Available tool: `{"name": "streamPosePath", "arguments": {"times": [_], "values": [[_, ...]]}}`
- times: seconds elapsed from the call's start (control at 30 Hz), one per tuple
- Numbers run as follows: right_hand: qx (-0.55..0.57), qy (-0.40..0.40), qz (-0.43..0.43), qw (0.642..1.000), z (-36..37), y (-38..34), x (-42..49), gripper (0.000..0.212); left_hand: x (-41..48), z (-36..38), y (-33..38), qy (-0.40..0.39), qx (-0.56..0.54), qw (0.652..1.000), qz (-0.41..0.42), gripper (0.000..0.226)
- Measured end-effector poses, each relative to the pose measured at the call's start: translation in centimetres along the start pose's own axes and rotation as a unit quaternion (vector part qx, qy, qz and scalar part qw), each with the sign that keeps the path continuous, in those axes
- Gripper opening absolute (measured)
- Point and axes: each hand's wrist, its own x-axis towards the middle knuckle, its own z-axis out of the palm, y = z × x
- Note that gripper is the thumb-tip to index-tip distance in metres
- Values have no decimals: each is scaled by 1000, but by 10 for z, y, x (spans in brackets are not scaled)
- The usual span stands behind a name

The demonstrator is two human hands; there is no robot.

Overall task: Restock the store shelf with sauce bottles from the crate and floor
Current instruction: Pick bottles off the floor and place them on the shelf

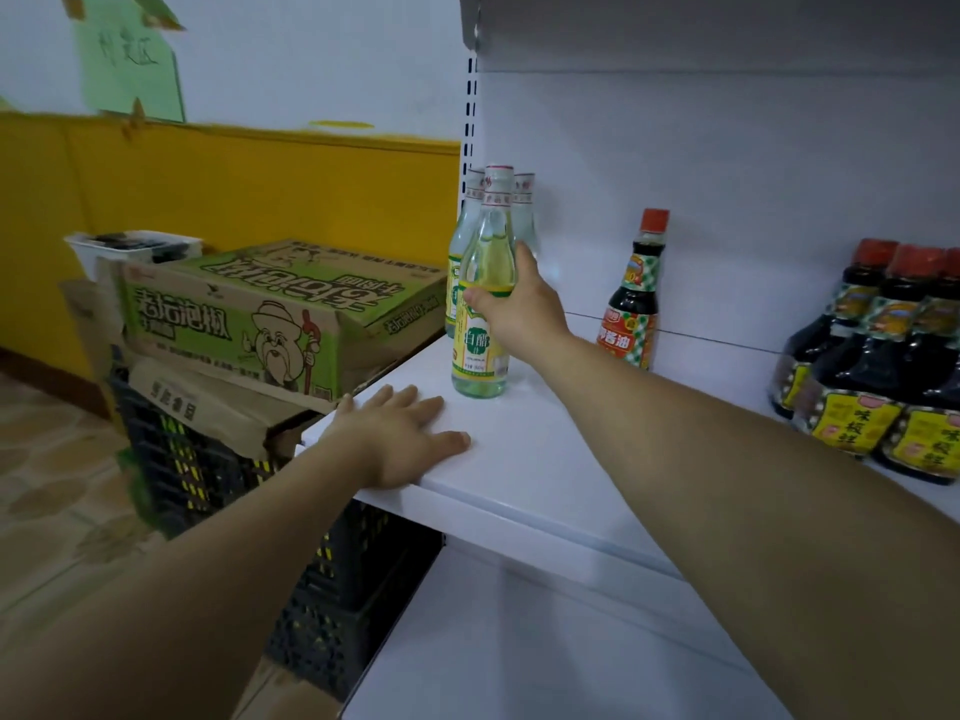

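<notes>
Our right hand [524,304] grips the white vinegar bottle [480,314] mid-body; our left hand [402,439] lies flat on the shelf [545,485]. Probably glass: smooth, heavy, breakable, so we hold at the label.

The white shelf [545,459] carried bottles in three places. At its left end stood three clear bottles with yellow-green labels. The front clear bottle [480,350] was upright with its base on the board, and two other clear bottles [464,236] stood just behind it, very close to it. Further right, well apart from these, one small dark bottle [635,298] with a red cap stood alone at the back. At the right end, large dark bottles [878,366] with yellow labels stood in a tight group. The left hand [402,433] lay flat, fingers spread, on the front left corner. Beside the shelf, a black crate [332,589] stood on the tiled floor [52,485].
</notes>
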Motion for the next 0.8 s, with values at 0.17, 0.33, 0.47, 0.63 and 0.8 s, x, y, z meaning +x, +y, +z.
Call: {"name": "streamPosePath", "arguments": {"times": [0.17,0.33,0.47,0.63,0.8], "values": [[-12,8,2,1000,24,1,33,85,1,1,-3,13,-11,1000,4,76],[-20,17,-1,1000,44,0,52,86,4,4,-6,20,-23,1000,7,76],[-30,19,3,999,51,2,64,85,6,7,-8,25,-18,999,11,77],[-50,32,-1,998,62,2,76,85,7,9,-8,29,-16,999,17,76],[-79,42,-5,996,65,5,85,83,9,10,-10,38,-14,999,18,76]]}}
